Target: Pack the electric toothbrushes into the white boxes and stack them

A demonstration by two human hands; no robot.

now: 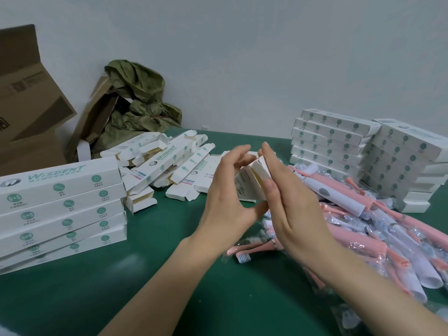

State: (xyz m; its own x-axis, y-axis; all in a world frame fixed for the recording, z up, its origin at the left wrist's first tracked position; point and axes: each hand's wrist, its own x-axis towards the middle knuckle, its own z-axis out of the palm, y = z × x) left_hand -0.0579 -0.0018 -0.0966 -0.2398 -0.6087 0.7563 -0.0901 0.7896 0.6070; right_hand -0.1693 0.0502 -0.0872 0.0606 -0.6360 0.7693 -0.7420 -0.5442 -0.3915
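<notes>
Head view: just left of the toothbrush pile [358,238], above the tabletop [169,275], the left hand [225,197] curled its grip round a white box [243,187] to steady it. The right hand [293,214] pressed straight fingers flat against it, probably squaring it open. The box's long axis ran away from the person, its open end tilted toward them.

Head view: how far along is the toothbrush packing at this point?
Partly done. Closed boxes already stand in a left stack and a right stack. In hand: the left hand grips one box while the right hand presses flat fingers on its end. Left to do: a heap of open boxes mid-table and a large pile of wrapped pink toothbrushes.
</notes>
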